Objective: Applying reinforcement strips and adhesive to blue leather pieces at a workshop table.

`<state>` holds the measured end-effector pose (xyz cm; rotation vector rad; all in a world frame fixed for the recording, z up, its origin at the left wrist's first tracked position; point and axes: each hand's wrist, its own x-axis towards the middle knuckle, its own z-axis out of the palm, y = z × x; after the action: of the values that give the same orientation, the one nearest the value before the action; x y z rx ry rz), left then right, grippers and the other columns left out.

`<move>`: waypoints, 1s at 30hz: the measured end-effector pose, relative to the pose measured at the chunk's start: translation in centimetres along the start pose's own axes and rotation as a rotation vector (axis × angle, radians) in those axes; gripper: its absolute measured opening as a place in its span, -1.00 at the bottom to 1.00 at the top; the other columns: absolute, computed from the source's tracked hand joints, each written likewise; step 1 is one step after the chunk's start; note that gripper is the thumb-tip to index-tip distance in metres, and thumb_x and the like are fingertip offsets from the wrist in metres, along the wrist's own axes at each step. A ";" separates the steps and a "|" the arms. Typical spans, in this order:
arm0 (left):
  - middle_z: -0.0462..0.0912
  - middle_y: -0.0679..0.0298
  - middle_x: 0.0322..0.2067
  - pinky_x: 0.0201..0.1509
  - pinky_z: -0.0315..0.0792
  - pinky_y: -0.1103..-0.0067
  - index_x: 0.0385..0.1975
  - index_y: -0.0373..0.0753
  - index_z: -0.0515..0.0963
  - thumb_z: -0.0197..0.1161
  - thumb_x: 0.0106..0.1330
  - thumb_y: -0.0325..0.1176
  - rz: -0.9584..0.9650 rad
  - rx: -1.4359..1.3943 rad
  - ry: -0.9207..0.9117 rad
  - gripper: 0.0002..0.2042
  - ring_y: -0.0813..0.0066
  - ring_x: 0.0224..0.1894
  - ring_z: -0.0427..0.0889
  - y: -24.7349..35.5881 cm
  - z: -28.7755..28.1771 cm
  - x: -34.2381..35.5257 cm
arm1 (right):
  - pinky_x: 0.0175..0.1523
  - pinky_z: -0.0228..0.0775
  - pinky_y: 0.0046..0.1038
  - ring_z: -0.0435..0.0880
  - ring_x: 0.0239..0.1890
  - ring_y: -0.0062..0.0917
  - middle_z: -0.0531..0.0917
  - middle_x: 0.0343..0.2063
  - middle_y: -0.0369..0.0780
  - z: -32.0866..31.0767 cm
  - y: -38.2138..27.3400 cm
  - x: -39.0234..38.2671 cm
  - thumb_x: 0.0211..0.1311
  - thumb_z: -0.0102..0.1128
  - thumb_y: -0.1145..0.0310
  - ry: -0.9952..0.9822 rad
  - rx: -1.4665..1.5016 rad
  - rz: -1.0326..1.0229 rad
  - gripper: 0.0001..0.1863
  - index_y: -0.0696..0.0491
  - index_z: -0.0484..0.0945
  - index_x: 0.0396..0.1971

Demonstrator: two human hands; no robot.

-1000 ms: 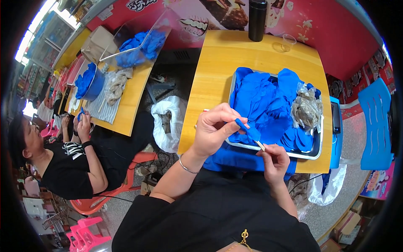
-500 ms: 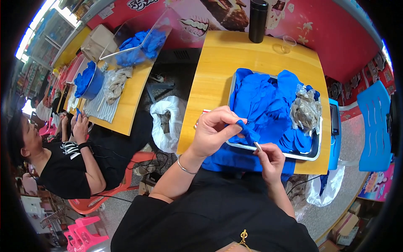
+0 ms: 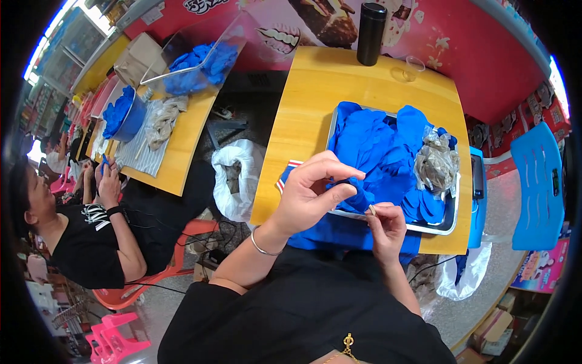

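Note:
My left hand (image 3: 312, 193), with a silver bangle at the wrist, is held over the near left edge of a metal tray (image 3: 450, 225). Its thumb and forefinger tips are slightly apart, while a small blue fabric piece (image 3: 362, 193) is gathered in the hand, partly hidden by the thumb. Close by on the right, my right hand (image 3: 388, 230) pinches a thin, pale stick-like tool (image 3: 372, 210), its tip close to the blue piece. Most of the tool is hidden by the fingers. Flat blue fabric pieces (image 3: 370, 136) fill the tray.
A clear bag of greyish pieces (image 3: 438, 161) lies in the tray's right side. On the yellow table (image 3: 315, 79) stand a black bottle (image 3: 371, 33) and clear cup (image 3: 414, 68). A seated person (image 3: 91, 239) works at the left table. White sacks (image 3: 233, 182) and a blue chair (image 3: 536, 188) flank my table.
My left thumb and forefinger have parted from their pinch, and the blue piece now sits deeper in that hand. The right hand keeps its tool near the piece. The whole view shifted slightly.

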<state>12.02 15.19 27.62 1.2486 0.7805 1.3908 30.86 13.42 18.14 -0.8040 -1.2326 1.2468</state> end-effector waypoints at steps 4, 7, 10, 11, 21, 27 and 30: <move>0.39 0.38 -0.45 -0.44 0.22 0.79 -0.28 -0.28 0.59 0.28 0.09 -0.60 0.248 0.209 0.006 -0.81 0.73 -0.46 0.35 -0.4 0.3 0.4 | -0.25 0.30 -0.66 0.45 -0.36 -0.66 0.48 -0.34 -0.23 0.0 0.5 -0.3 0.05 0.15 0.69 0.046 0.003 -0.021 -0.80 0.13 0.42 -0.34; 0.39 0.39 -0.47 -0.44 0.21 0.78 -0.28 -0.28 0.59 0.29 0.08 -0.62 0.227 0.192 0.015 -0.80 0.74 -0.46 0.35 -0.4 0.5 0.4 | -0.26 0.29 -0.66 0.43 -0.36 -0.67 0.46 -0.33 -0.23 0.3 0.6 -0.4 0.04 0.15 0.70 0.056 0.025 -0.033 -0.78 0.12 0.42 -0.33; 0.39 0.41 -0.49 -0.46 0.20 0.79 -0.30 -0.29 0.57 0.28 0.09 -0.62 0.202 0.130 0.016 -0.82 0.79 -0.48 0.33 -0.8 0.6 0.4 | -0.29 0.28 -0.67 0.42 -0.38 -0.67 0.46 -0.33 -0.23 0.5 0.8 -0.5 0.04 0.15 0.71 0.044 0.069 -0.044 -0.78 0.12 0.42 -0.33; 0.40 0.43 -0.51 -0.48 0.20 0.80 -0.32 -0.30 0.55 0.27 0.11 -0.62 0.180 0.087 0.016 -0.85 0.81 -0.50 0.33 -0.9 0.7 0.4 | -0.31 0.27 -0.67 0.42 -0.39 -0.67 0.46 -0.33 -0.23 0.6 0.8 -0.5 0.04 0.14 0.71 0.032 0.102 -0.040 -0.78 0.12 0.43 -0.32; 0.42 0.41 -0.57 -0.64 0.12 0.82 -0.38 -0.30 0.54 0.22 0.12 -0.65 0.010 -0.283 -0.011 -0.89 0.82 -0.66 0.29 -1.4 0.7 0.2 | -0.43 0.21 -0.68 0.41 -0.49 -0.66 0.50 -0.38 -0.21 -0.5 -0.2 -0.2 0.10 0.11 0.65 -0.269 0.563 0.338 -0.85 0.12 0.44 -0.33; 0.43 0.42 -0.62 -0.63 0.12 0.82 -0.44 -0.32 0.59 0.25 0.11 -0.62 0.039 -0.218 -0.035 -0.93 0.80 -0.67 0.29 -0.8 0.7 0.1 | -0.42 0.23 -0.65 0.42 -0.44 -0.65 0.49 -0.38 -0.21 -0.2 -0.2 -0.1 0.10 0.11 0.65 -0.169 0.401 0.214 -0.85 0.12 0.43 -0.34; 0.42 0.41 -0.63 -0.61 0.11 0.80 -0.44 -0.33 0.59 0.28 0.11 -0.59 -0.054 -0.149 0.009 -0.95 0.79 -0.68 0.29 -0.5 0.7 -0.2 | -0.40 0.24 -0.66 0.42 -0.43 -0.66 0.49 -0.35 -0.21 -0.1 -0.1 0.2 0.11 0.10 0.65 -0.062 0.119 -0.045 -0.85 0.12 0.43 -0.33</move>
<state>12.76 14.96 27.28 1.0983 0.6987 1.3856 30.98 13.58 18.28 -0.6524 -1.2079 1.3037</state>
